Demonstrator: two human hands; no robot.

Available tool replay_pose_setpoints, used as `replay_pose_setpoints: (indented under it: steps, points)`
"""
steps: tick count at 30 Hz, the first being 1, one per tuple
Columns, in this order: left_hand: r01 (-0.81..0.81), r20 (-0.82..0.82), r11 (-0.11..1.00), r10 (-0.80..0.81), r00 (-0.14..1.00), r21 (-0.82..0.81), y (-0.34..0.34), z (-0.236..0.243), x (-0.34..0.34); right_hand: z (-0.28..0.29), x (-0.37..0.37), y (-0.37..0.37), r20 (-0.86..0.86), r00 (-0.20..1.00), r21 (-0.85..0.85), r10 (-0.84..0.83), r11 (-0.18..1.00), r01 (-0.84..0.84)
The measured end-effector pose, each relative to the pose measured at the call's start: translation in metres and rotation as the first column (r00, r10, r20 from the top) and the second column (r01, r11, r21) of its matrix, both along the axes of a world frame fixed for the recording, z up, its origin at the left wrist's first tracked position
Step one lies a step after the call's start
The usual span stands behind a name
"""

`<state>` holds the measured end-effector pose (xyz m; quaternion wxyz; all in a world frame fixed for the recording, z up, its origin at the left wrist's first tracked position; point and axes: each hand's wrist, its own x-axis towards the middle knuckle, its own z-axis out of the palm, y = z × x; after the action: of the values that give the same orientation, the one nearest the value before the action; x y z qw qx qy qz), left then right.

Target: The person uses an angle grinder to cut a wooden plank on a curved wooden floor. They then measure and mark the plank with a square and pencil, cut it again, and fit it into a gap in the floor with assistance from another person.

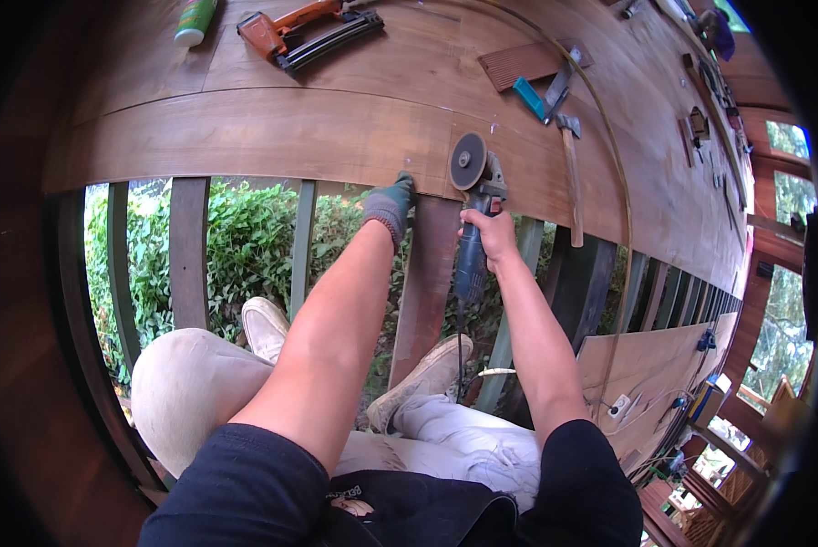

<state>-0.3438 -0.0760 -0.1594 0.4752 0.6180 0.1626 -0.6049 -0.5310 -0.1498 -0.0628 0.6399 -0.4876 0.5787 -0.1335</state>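
From where I stand, the angle grinder (470, 264) is in the right hand (491, 232), its bare fingers wrapped closed round the blue, rounded body. The tool's long axis runs away from the person, the cord end toward their knees and the metal head pointing to the boards (272, 137). Its flat, round, grey-brown disc (468, 161) faces mostly upward, over the boards near their edge; I can't tell whether it touches. The left hand (392, 208), in a knitted grey glove with darker green fingers, reaches the same edge just left of the grinder; its fingers bunch together, and I can't tell how far they open or whether they grip anything. The boards are smooth, brown, grained wood. Right of the disc lies a hammer (570, 173) with a slim wooden handle; beyond it, a teal-handled square (531, 98).
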Motion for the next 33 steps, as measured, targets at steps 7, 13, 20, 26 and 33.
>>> replay_pose_setpoints:
  steps: [7,13,20,26,33]
  points:
    - [0.037,0.15,0.999,-0.043,0.988,0.039,-0.001,-0.016,-0.006,0.002,0.003,0.001,0.005,0.999,0.028,-0.034,0.999,0.034]
    - [0.104,0.288,0.988,-0.132,0.949,0.112,-0.007,-0.046,-0.012,0.006,0.006,0.002,-0.007,1.0,0.029,-0.025,0.999,0.025]
    - [0.143,0.275,0.98,-0.177,0.945,0.139,-0.007,-0.04,-0.012,0.004,0.003,-0.001,-0.029,0.999,0.044,0.016,0.999,-0.015]
    - [0.141,0.301,0.979,-0.18,0.937,0.145,-0.008,-0.043,-0.014,0.003,0.003,-0.003,-0.051,0.998,0.04,0.026,0.999,-0.024]
    - [0.07,0.26,0.991,-0.097,0.961,0.112,-0.009,-0.055,-0.021,0.003,0.008,-0.01,-0.075,0.997,0.028,0.032,0.999,-0.03]
